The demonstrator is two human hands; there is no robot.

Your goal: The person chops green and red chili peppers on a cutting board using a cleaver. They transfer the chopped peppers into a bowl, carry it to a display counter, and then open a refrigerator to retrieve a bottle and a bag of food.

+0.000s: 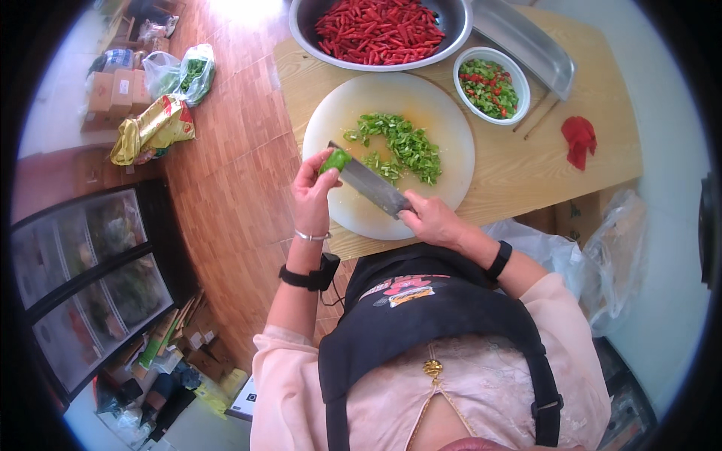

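Observation:
My left hand (313,183) holds a green pepper (335,162) over the left part of a round white cutting board (347,211). In my right hand (431,217) is the handle of a cleaver (372,186); its blade points up and left, with the far end at the pepper. Chopped green pepper (414,147) lies in a curved heap on the board. Beyond the board stands a metal basin (379,63) with many red chili peppers (381,31). A white bowl (526,107) at the right contains chopped green and red peppers (488,87).
A metal tray (530,48), two chopsticks (538,118) and a red cloth (579,141) lie on the wooden table (609,101). Plastic bags (196,73) and cardboard boxes (110,98) stand at the far left. A glass-door fridge (96,282) is at the left, plastic bags (612,253) at the right.

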